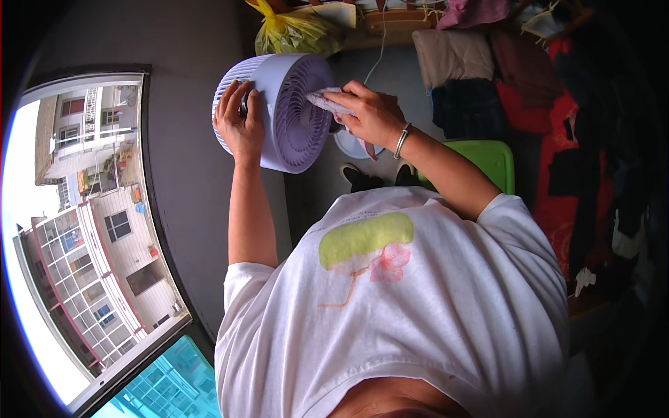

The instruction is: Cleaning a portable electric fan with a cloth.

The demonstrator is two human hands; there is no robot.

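A pale purple electric fan [279, 136] with a round slatted grille stands in front of me, its grille turned to the right. My left hand [239, 120] is wrapped round the top and back of its housing, partly over a dark knob or handle. In my right hand [373, 115] is a bunched, light-coloured cloth [327, 102], pressed against the grille near its centre. A loose end of the cloth hangs below the fingers. The fan's pale round base [355, 145] shows partly behind the grille and my right hand.
A tied yellow plastic bag [296, 33] lies beyond the fan, and a white cord [380, 52] runs down nearby. Folded clothes [453, 57] are piled at the far right. A green plastic stool or bin [481, 157] stands by my right arm. To the left is a window [104, 209].
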